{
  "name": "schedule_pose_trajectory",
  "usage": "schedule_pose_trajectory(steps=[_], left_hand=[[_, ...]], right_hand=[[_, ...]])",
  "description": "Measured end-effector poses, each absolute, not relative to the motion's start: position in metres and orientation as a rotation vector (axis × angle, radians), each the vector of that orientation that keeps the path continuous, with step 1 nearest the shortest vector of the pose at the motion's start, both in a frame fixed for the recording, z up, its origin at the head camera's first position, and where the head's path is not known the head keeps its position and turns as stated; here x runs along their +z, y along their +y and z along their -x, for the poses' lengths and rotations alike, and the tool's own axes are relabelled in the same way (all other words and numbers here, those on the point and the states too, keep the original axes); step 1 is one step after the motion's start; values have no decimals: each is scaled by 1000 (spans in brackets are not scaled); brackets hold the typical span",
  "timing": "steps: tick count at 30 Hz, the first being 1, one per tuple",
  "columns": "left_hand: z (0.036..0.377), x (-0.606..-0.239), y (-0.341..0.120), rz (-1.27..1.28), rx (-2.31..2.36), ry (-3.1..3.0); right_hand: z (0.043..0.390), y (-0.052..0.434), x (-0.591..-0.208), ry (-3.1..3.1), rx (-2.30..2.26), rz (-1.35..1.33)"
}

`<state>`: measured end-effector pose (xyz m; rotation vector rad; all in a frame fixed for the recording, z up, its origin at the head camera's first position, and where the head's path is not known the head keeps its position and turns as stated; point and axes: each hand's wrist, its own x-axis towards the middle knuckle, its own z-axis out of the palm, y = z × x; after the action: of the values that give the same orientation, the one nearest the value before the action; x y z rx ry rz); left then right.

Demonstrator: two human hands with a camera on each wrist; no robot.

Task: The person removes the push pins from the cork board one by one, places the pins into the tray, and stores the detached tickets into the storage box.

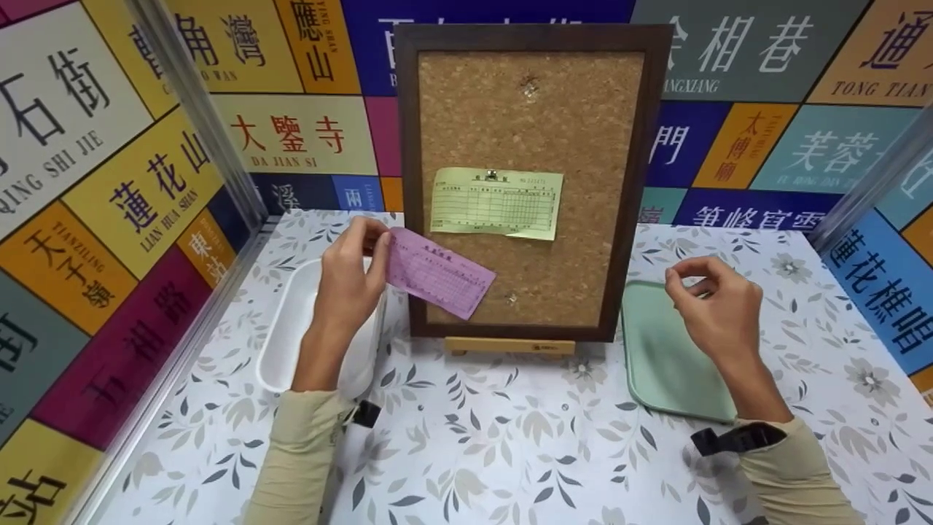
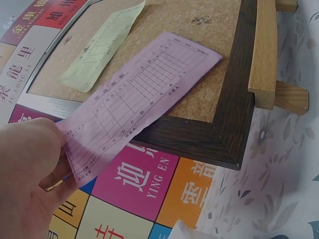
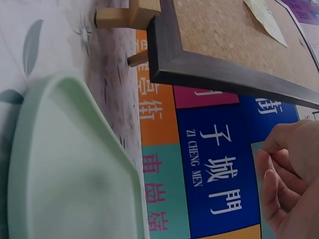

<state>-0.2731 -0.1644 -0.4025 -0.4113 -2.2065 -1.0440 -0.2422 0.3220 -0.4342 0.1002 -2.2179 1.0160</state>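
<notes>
- Pink: one pink slip (image 1: 437, 273), printed with a ruled form, is pinched at its left end by the left hand (image 1: 350, 273), thumb and fingers closed on the paper; its free end lies across the lower left corner of the cork board (image 1: 532, 95).
- One green slip (image 1: 497, 203) is pinned near the middle of the cork, its lower right corner curling up; it lies just above the pink one and apart from it.
- One cork board, in a dark brown wooden frame, stands on one small light wooden easel (image 1: 509, 345).
- One white tub (image 1: 288, 328) sits left of the board, under the left forearm.
- One pale green tray (image 1: 667, 364) lies right of the board; the right hand (image 1: 711, 306) hovers above it with fingers curled toward the thumb, and whether anything small sits between the fingertips cannot be told.
- Two hands in all, each with a beige sleeve and a dark wrist strap.
- The table (image 1: 510, 452) wears a white cloth printed with grey leaves and flowers.
- The walls around are covered in coloured panels bearing Chinese characters and romanised names.
</notes>
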Motion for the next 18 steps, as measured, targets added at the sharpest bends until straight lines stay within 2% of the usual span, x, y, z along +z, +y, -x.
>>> schedule_pose_trajectory(steps=[18], left_hand=[[271,-398,-182,352,-1023,-2262]], right_hand=[[244,332,-435,-2396,971,-87]])
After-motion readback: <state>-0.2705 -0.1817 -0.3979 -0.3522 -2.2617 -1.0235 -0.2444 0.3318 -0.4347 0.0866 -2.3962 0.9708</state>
